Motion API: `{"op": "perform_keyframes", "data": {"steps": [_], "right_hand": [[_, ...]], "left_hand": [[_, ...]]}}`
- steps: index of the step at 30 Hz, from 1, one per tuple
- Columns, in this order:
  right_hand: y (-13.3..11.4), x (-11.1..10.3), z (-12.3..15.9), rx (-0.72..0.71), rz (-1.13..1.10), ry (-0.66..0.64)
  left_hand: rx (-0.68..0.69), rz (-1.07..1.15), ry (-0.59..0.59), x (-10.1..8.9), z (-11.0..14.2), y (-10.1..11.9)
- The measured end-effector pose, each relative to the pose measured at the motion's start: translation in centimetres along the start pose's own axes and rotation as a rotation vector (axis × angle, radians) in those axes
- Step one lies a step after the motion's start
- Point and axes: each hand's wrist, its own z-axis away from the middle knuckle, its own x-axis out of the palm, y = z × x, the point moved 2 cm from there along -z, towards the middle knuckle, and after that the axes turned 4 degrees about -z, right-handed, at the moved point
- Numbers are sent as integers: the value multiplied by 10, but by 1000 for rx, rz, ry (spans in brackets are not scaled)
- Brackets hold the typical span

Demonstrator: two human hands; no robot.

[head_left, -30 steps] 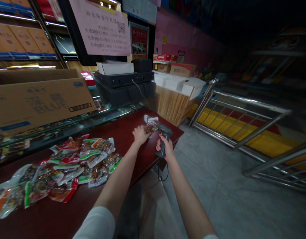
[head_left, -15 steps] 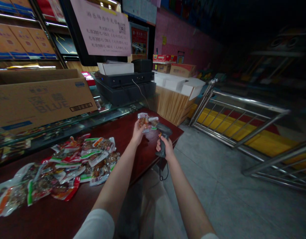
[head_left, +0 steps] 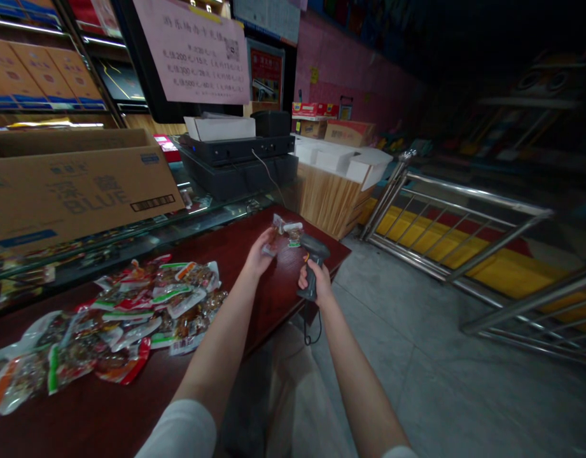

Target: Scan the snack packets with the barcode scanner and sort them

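Note:
My right hand (head_left: 317,280) is wrapped round the handle of a dark barcode scanner (head_left: 314,249), its head turned left and its cable hanging below the table edge. In my left hand (head_left: 261,251) is a clear snack packet (head_left: 276,230), held edge-on above the table in front of the scanner. Just beyond it, a second snack packet (head_left: 293,233) with a green strip lies on the dark red table (head_left: 273,299). To the left, a heap of snack packets (head_left: 144,312) with red, green and orange edges spreads over the tabletop.
Behind the table runs a glass counter (head_left: 216,216) bearing an open cardboard box (head_left: 77,191) and a black cash drawer unit (head_left: 240,172) under a monitor with a pink notice (head_left: 197,57). A metal railing (head_left: 474,200) stands on the grey floor to the right.
My left hand has turned its packet from facing me to edge-on and shifted slightly left. The scanner in my right hand has stayed nearly in place.

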Motion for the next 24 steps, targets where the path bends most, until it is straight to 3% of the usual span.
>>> {"op": "perform_keyframes", "data": {"steps": [7, 16, 24], "right_hand": [[-1, 1, 0, -6, 8, 0], [-1, 0, 1, 1, 16, -12], [-2, 1, 1, 4, 10, -18]], "left_hand": [[51, -134, 7, -5, -4, -7], [178, -146, -3, 2, -3, -8], [62, -67, 70, -3, -3, -2]]}}
